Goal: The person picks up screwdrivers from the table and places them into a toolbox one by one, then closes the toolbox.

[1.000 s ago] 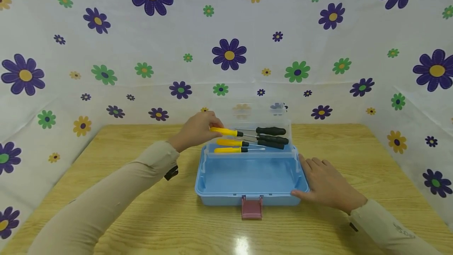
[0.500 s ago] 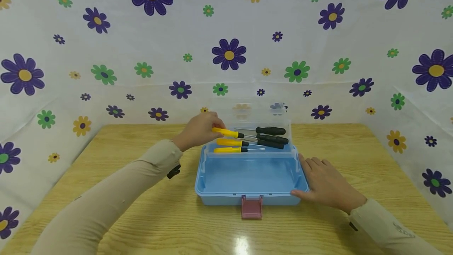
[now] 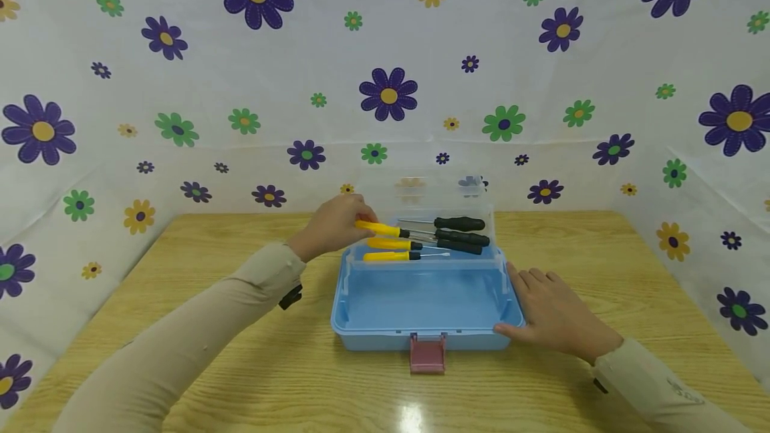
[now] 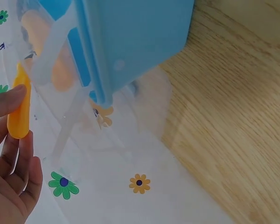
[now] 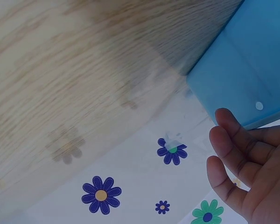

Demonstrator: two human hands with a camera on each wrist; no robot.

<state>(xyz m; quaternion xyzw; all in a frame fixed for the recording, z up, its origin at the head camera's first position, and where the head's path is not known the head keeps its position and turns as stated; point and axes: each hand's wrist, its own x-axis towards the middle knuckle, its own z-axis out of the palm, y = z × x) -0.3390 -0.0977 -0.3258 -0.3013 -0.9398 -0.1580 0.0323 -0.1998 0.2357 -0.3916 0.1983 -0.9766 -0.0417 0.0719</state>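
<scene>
My left hand [image 3: 335, 221] pinches the handle end of a yellow screwdriver [image 3: 385, 228] between thumb and fingers, above the left part of a clear tray [image 3: 355, 264]. Its black collar and shaft point right, toward the black-handled screwdrivers [image 3: 460, 224] in the tray. Two more yellow screwdrivers [image 3: 388, 244] lie just in front of it. The tray is raised at the back of an open blue toolbox [image 3: 373, 340]. At the toolbox's right side rests my right hand [image 3: 556, 313], thumb at the front corner of the rim, fingers [image 5: 228, 147] loosely bent along the outer wall.
A pink latch [image 3: 428, 356] hangs down at the toolbox front. Behind the tray stands a see-through lid [image 3: 421, 182], tipped up. The wooden table [image 3: 252, 366] reaches back to a flower-printed cloth [image 3: 301, 52].
My left hand shifts slightly right with the yellow screwdriver, then back left and a touch lower. The right hand and the toolbox stay in place.
</scene>
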